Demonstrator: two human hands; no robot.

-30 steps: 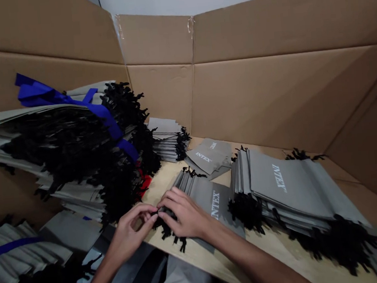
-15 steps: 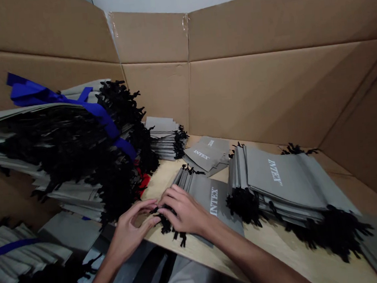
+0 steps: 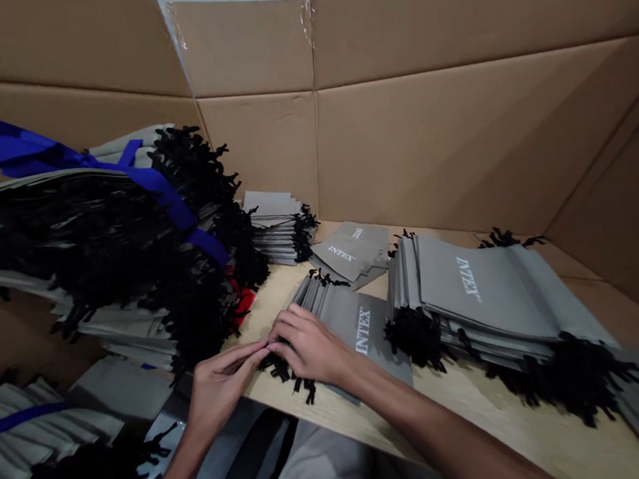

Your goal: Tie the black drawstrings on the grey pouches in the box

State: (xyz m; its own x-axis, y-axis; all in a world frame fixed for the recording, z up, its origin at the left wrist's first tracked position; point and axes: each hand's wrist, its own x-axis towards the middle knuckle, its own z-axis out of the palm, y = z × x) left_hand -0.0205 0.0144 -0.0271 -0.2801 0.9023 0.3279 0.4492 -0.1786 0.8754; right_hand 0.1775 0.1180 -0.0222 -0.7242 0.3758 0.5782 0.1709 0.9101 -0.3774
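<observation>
Grey drawstring pouches printed INTEX (image 3: 366, 325) lie fanned in a small stack at the table's front edge. Their black drawstrings (image 3: 309, 391) hang out on the near-left side. My right hand (image 3: 306, 345) rests over the stack's left corner, thumb and fingers pinched together on a black drawstring. Meeting it tip to tip, my left hand (image 3: 220, 382) is closed in a pinch at the same drawstring. The fingertips hide most of that cord.
A thicker pile of grey pouches (image 3: 503, 290) lies to the right. Loose pouches (image 3: 348, 252) and a small stack (image 3: 274, 232) sit behind. Large bundles tied with blue ribbon (image 3: 164, 197) rise on the left. Cardboard walls (image 3: 427, 133) enclose the table (image 3: 335, 421).
My left fingers and thumb, apart before, have closed into a pinch against my right fingertips. My right fingers have drawn tighter together. The view has shifted slightly.
</observation>
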